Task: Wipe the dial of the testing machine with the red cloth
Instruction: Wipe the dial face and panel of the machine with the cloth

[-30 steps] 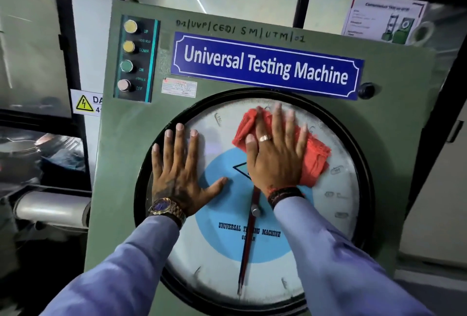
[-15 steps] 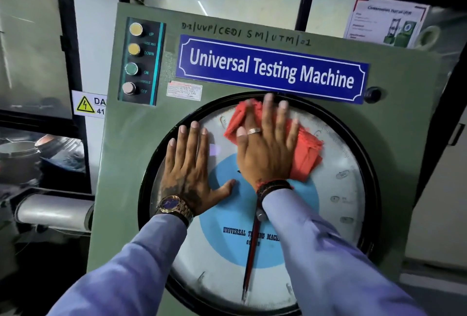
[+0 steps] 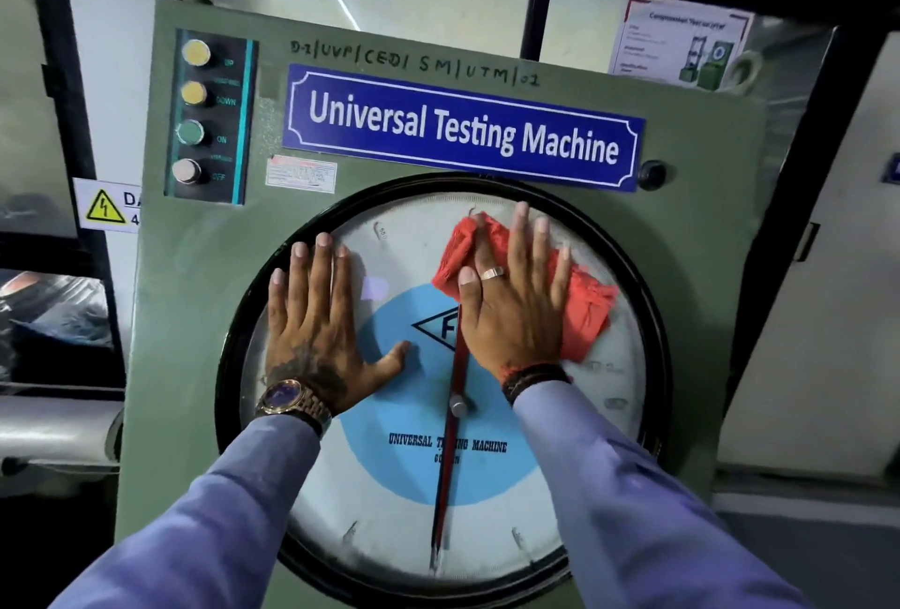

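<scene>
A large round dial [image 3: 404, 501] with a black rim, white face, blue centre and red needle fills the front of the green testing machine [image 3: 204, 267]. My right hand [image 3: 511, 311] lies flat on the upper right of the dial glass, pressing the crumpled red cloth [image 3: 584, 311] against it; the cloth sticks out above and right of the fingers. My left hand [image 3: 316, 331] rests flat on the left part of the dial, fingers spread, holding nothing. It wears a watch.
A blue nameplate [image 3: 462, 128] sits just above the dial. A black panel with several round buttons [image 3: 204, 116] is at the machine's upper left. A small black knob [image 3: 651, 174] sits right of the nameplate. A yellow danger sign [image 3: 104, 206] hangs left of the machine.
My right hand and the red cloth slid up toward the dial's top rim, then a little to the right. My left hand stays pressed on the dial's left side.
</scene>
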